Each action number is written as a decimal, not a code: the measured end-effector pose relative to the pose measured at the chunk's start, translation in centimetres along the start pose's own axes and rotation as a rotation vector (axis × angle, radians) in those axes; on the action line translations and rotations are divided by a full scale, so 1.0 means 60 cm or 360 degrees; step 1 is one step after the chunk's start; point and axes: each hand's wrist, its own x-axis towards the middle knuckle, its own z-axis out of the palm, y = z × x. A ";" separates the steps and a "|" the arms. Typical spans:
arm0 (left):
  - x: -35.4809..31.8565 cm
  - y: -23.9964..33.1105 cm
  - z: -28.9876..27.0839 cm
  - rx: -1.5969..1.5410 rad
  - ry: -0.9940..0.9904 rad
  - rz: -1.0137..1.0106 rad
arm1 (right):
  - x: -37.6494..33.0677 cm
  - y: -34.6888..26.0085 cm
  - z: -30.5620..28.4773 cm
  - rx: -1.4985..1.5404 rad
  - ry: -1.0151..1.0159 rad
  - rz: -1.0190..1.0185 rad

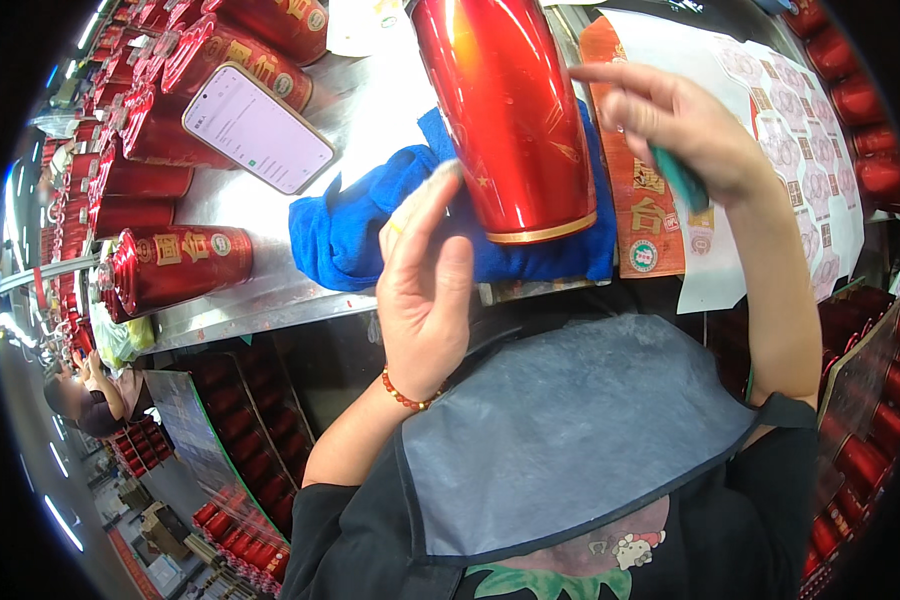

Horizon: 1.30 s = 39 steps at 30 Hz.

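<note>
A large glossy red jar [515,110] with a gold rim lies on a folded blue cloth [345,225] on the worktable. My left hand [425,290] is open beside the jar's left side, fingers stretched up; its fingertips are close to the jar, and I cannot tell if they touch it. To the right, my right hand [685,125] has a flat green tool [680,178], perhaps a scraper, tucked in its curled lower fingers. Its index finger and thumb reach toward the jar's right side. Part of the green tool is hidden by the hand.
A lit phone [258,128] leans against red labelled jars at the left. Another labelled jar [185,262] lies near the table's front edge. Printed label sheets [795,160] and an orange-red label [642,225] lie at right. Racks of red jars surround the table; a person [95,395] is far left.
</note>
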 end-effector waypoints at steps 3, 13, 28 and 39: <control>-0.011 0.003 -0.004 0.0077 0.0090 0.0229 | 0.068 0.004 -0.033 0.0109 -0.0118 0.0001; 0.007 0.007 -0.001 0.0844 0.0031 0.1156 | 0.114 -0.015 0.019 0.0291 -0.0096 -0.0017; 0.021 0.029 0.016 0.0863 -0.0007 0.1239 | 0.088 -0.042 0.041 0.0188 -0.0095 -0.0066; 0.025 -0.010 0.011 0.0026 0.0130 0.0270 | -0.042 -0.019 0.048 0.0160 0.0156 0.0098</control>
